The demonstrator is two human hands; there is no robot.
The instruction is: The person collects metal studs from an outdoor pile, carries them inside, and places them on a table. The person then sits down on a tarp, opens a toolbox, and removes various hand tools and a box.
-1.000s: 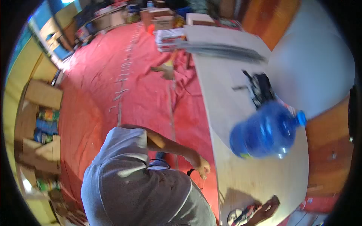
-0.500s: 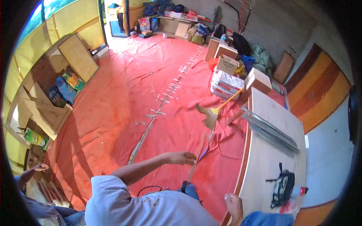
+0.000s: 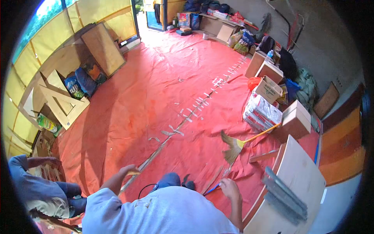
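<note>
My left hand (image 3: 129, 170) is out to the left over the red floor sheet (image 3: 128, 117). Its fingers are stretched out, and I see nothing in them. On the right, my right hand (image 3: 230, 188) hangs near the edge of a pale board-topped table (image 3: 296, 171). Its fingers are curled; whether they hold something small I cannot make out. A blue strip (image 3: 212, 189) lies on the sheet just behind that hand. A broom (image 3: 233, 150) with a yellow handle lies further off, its handle against wrapped packs (image 3: 261, 113). Grey metal strips (image 3: 286, 199) rest on the table.
A co-worker in a light shirt (image 3: 39, 183) is at my left. Cardboard boxes (image 3: 296, 121) and bags stand along the right wall. Wooden boards (image 3: 103, 48) and sacks (image 3: 83, 82) lean at the left. A bright doorway (image 3: 154, 23) opens at the back.
The view has swung left, bringing more of the co-worker in; the black bag on the table has left view. My left hand has swung left; my right hand is now forward, beside the table.
</note>
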